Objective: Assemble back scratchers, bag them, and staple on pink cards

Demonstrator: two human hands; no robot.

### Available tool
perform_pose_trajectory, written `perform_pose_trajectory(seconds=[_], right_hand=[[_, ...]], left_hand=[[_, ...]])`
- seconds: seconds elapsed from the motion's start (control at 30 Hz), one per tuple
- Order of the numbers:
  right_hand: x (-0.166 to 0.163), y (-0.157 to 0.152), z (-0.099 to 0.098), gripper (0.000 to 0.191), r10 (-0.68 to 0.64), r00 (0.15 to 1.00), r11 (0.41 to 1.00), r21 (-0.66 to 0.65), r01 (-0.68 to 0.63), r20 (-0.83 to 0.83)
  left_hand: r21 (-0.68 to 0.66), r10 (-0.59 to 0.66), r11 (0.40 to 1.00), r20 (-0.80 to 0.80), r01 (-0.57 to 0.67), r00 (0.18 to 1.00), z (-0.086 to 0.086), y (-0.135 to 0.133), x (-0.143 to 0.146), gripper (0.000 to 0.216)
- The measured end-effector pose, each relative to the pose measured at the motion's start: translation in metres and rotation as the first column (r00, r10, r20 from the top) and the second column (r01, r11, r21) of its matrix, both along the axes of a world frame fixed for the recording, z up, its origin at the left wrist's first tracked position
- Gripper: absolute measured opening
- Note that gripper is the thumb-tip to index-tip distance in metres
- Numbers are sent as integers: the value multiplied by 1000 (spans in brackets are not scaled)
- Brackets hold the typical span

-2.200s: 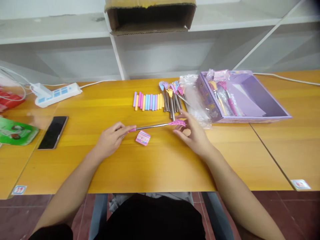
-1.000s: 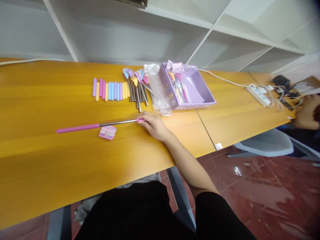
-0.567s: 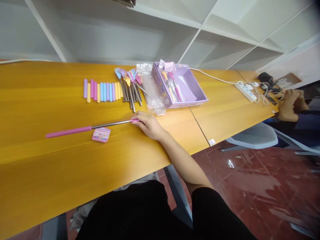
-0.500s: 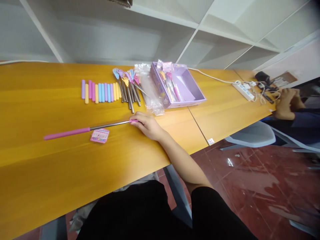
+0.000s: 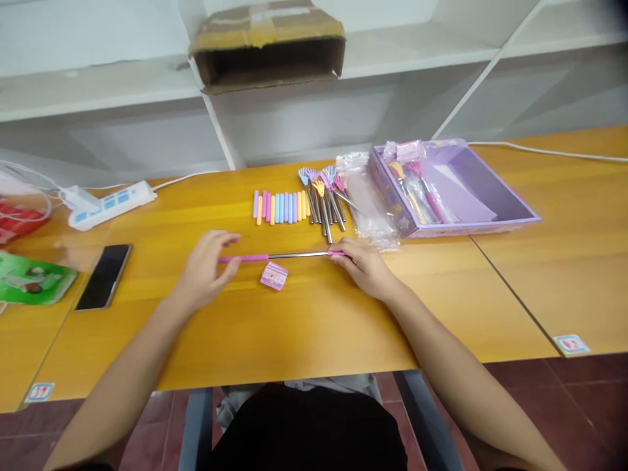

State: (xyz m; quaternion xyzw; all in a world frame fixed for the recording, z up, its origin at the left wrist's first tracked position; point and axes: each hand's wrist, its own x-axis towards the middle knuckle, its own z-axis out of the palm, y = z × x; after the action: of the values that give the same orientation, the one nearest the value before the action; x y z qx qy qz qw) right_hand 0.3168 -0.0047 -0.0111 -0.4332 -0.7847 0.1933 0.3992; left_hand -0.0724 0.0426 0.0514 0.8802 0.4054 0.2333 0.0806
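My right hand [image 5: 360, 263] is closed around the pink head end of a back scratcher [image 5: 299, 254], whose metal rod and pink handle point left. At the handle's far end is my left hand [image 5: 206, 267], thumb and fingers apart; whether it touches the handle I cannot tell. Just below the rod lies a small stack of pink printed cards [image 5: 273, 276]. Behind it is a row of pastel grip sleeves [image 5: 280, 208]. Several more back scratchers [image 5: 321, 196] with hand-shaped heads and bare metal rods are heaped beside the row.
Clear plastic bags [image 5: 375, 209] lie against a purple box [image 5: 471, 229] that holds bagged back scratchers. On the left are a phone [image 5: 104, 277], a green packet [image 5: 34, 280] and a power strip [image 5: 115, 204]. A cardboard box [image 5: 269, 33] juts from the shelf.
The view has swung left, bringing the phone and power strip into sight. My left hand has come into view at the handle's end. The right hand keeps its hold on the back scratcher.
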Motion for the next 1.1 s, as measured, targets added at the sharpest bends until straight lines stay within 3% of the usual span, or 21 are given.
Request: perform_pose_trajectory(seconds=[0.13, 0.33, 0.83, 1.1], right_hand=[[2, 2, -2, 21, -21, 999, 999, -23, 22, 26], [3, 1, -3, 18, 26, 999, 1000, -17, -25, 37], [-17, -8, -9, 21, 34, 996, 994, -107, -25, 80], [-25, -12, -10, 22, 33, 996, 997, -79, -27, 80]], left_hand=[[-117, -119, 986, 3, 118, 993, -22, 6, 1, 30], [-148, -143, 977, 93, 156, 985, -45, -6, 0, 27], [-231, -104, 965, 90, 122, 990, -44, -11, 6, 21], [-180, -93, 977, 105, 111, 990, -46, -12, 5, 20]])
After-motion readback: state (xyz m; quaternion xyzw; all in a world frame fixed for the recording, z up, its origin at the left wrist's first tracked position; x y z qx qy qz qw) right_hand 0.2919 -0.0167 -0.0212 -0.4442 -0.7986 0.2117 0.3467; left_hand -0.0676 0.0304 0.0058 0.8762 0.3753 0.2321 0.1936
